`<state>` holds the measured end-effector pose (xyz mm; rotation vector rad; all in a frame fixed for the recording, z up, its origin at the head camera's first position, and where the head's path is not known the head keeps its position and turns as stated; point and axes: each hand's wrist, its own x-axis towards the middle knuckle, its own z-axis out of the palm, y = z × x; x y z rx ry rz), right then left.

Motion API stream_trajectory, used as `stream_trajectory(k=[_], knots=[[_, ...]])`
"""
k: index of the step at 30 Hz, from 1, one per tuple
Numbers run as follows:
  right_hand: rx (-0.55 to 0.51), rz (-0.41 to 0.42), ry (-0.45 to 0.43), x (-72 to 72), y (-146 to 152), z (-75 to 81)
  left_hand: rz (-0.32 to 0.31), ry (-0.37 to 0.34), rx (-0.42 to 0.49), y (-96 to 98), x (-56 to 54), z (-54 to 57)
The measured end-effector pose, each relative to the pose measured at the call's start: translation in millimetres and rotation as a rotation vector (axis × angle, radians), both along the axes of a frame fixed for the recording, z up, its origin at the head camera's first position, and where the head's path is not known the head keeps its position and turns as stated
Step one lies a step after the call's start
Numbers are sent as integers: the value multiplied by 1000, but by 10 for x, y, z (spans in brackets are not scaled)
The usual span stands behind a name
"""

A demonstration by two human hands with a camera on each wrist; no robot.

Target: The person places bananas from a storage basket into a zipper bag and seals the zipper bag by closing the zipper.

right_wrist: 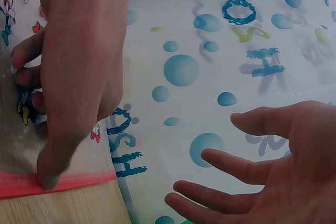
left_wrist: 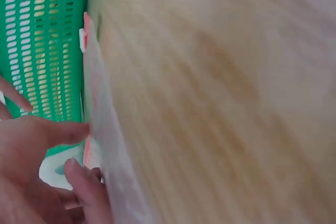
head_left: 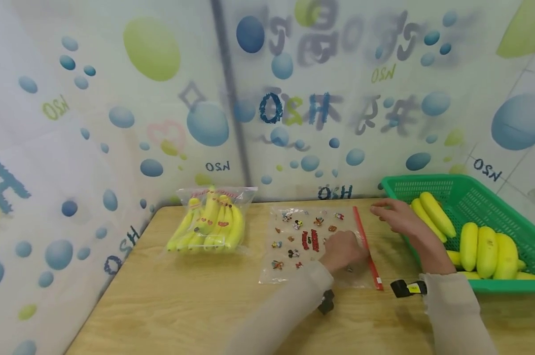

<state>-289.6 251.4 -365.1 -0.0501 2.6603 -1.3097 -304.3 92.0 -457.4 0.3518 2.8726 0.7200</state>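
Observation:
A clear zip bag [head_left: 309,244] printed with small cartoon figures lies flat on the table, its red zip strip [head_left: 360,231] along the right side. My left hand [head_left: 344,251] is over the bag beside that strip, fingers curled, gripping the bag near its opening. In the right wrist view, a digit of the left hand [right_wrist: 79,72] rests on the red strip while other fingertips touch the printed film. Just right of the strip's upper end, my right hand [head_left: 398,217] is held in the air with its fingers spread and nothing in it.
A green perforated basket [head_left: 484,285] at the right holds several yellow bananas [head_left: 486,251]. At the back left stands another clear bag [head_left: 245,195], filled with bananas [head_left: 209,222]. A bubble-patterned curtain [head_left: 258,148] hangs behind the wooden table [head_left: 160,305].

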Motion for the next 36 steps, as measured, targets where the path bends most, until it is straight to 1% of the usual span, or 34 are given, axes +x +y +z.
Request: stream_trajectory(k=[4,7,10,12,15,17,21,24,28,33,36], knots=[[22,6,11,-8,1,15,26,-74,50,-66,-44,33],[29,3,19,-13,0,16,34,-111,54,-116,-79,48],[43,0,28,-16,-9,11,13,-131,52,-175,-122,46],[60,1,32,-17,-18,0,-10,-136,85,-231,-150,25],[67,0,26,-16,-49,-23,-28,-127,172,-345,-146,19],[54,2,15,-20,-72,-46,-34,-121,239,-422,-131,20],[39,19,3,-39,-110,-97,-27,-113,376,-534,-86,61],[36,57,13,-53,-133,-144,12,-151,520,-591,-35,112],[-4,120,15,-60,-175,-186,32,-207,698,-656,24,189],[-69,220,17,-61,-242,-202,-9,-223,840,-747,86,300],[-105,267,26,-64,-292,-210,-46,-216,880,-817,111,368]])
